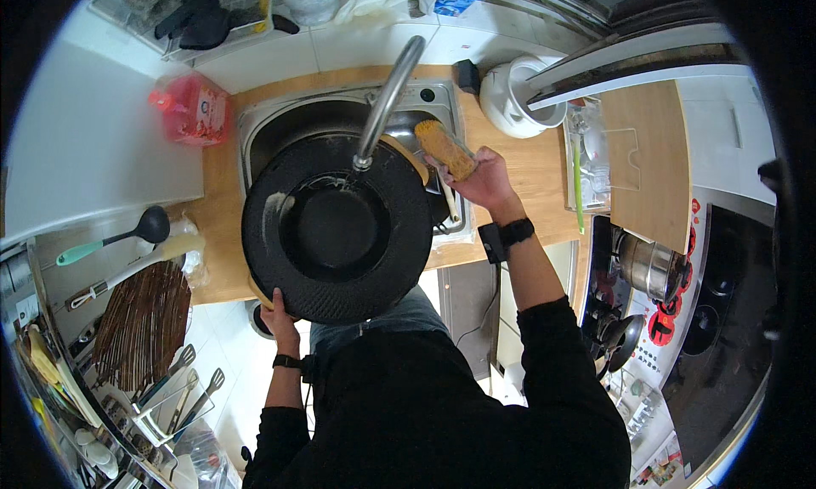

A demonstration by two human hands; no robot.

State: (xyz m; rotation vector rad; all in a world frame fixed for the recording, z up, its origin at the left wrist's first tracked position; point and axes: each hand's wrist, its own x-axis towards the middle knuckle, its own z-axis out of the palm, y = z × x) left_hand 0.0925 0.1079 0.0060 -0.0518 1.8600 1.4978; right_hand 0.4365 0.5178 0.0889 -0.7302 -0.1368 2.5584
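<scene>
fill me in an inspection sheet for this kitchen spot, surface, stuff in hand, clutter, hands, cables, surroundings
Surface: wood-look counter around a steel sink.
Things in hand: black pan over the sink, pale smear on its left side; orange-brown sponge at its right, contact unclear.
Clutter: pink jug left of the sink; white pot to the right.
Hands: left hand grips the pan's near-left edge; right hand holds the sponge.
Cables: thin dark line below the counter, likely a cable.
Surroundings: tap above the pan; spatulas at lower left; steel pot at far right.
</scene>
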